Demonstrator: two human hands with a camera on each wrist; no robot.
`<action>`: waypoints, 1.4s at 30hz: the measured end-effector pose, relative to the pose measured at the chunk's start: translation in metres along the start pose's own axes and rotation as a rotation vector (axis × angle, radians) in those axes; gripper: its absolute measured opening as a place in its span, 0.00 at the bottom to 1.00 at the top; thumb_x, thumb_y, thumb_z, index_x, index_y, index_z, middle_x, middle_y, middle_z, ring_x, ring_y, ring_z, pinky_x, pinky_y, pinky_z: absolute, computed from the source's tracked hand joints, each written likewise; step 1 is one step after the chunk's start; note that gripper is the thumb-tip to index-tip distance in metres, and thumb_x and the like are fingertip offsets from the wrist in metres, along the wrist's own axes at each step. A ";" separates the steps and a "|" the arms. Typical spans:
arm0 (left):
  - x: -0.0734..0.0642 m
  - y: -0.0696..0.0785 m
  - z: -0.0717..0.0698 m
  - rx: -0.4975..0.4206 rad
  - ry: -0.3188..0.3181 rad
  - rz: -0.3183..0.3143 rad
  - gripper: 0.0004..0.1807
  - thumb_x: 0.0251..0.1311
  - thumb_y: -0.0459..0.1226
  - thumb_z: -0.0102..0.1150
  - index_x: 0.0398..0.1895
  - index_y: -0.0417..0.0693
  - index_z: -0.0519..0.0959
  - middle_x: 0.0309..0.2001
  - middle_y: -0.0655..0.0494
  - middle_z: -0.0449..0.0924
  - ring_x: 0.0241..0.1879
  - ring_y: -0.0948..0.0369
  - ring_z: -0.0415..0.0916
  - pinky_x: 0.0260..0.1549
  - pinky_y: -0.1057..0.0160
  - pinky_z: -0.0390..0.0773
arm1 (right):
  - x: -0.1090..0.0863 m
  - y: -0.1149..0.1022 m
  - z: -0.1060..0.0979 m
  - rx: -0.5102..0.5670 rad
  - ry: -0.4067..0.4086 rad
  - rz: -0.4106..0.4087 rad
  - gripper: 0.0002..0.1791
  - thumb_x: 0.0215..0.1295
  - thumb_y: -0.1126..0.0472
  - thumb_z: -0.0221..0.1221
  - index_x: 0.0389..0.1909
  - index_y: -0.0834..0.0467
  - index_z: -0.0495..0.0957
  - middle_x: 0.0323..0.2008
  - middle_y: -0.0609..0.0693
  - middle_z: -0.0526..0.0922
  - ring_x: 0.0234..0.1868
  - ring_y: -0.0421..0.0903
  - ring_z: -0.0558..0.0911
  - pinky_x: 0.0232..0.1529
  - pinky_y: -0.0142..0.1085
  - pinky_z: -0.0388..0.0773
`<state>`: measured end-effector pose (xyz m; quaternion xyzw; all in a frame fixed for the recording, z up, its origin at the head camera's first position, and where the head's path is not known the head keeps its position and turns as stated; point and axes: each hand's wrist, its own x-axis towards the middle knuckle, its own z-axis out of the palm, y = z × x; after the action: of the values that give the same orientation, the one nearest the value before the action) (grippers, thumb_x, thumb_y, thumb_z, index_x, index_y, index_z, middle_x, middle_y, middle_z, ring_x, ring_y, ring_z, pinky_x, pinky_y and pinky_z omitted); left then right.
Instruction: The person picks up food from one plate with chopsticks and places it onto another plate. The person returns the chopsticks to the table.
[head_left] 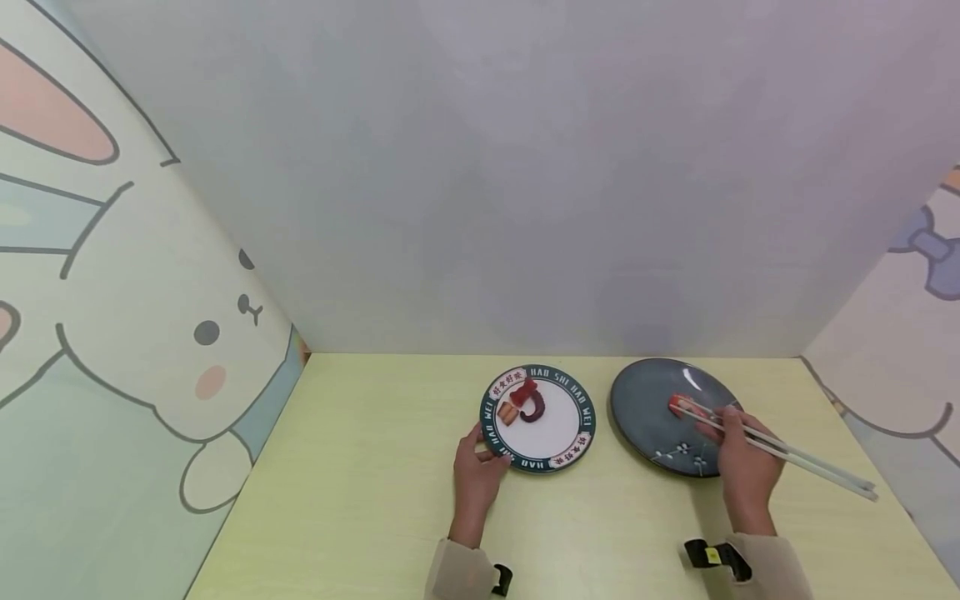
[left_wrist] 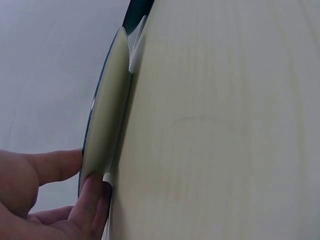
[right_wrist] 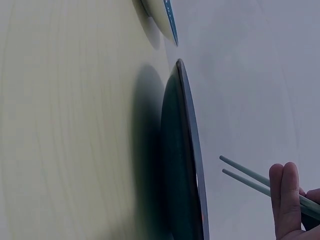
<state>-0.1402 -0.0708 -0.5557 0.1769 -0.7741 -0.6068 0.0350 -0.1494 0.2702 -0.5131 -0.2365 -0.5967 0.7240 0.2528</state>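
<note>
My left hand grips the near left rim of a white plate with a dark green lettered border, thumb and fingers on either side of the edge. On that plate lie a bright red piece, a dark red curled piece and small orange-tan pieces. My right hand holds a pair of pale chopsticks over a dark blue-grey plate. In the head view their tips overlap a red-and-white food piece; in the right wrist view the tips stand apart above the plate, nothing between them.
Both plates stand side by side on a pale yellow wooden table. A plain grey wall rises behind it, with cartoon-printed panels left and right. Black straps sit at the wrists.
</note>
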 end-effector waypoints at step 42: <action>0.004 -0.002 0.003 0.000 0.013 -0.016 0.42 0.54 0.22 0.71 0.76 0.33 0.68 0.54 0.45 0.75 0.40 0.57 0.77 0.33 0.61 0.83 | -0.025 0.010 0.034 -0.100 -0.147 -0.110 0.08 0.76 0.65 0.61 0.44 0.64 0.88 0.28 0.39 0.90 0.23 0.33 0.88 0.31 0.24 0.83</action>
<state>-0.1445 -0.0696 -0.5587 0.1870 -0.7726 -0.6058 0.0350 -0.1534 0.2269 -0.5161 -0.1617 -0.6613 0.6936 0.2356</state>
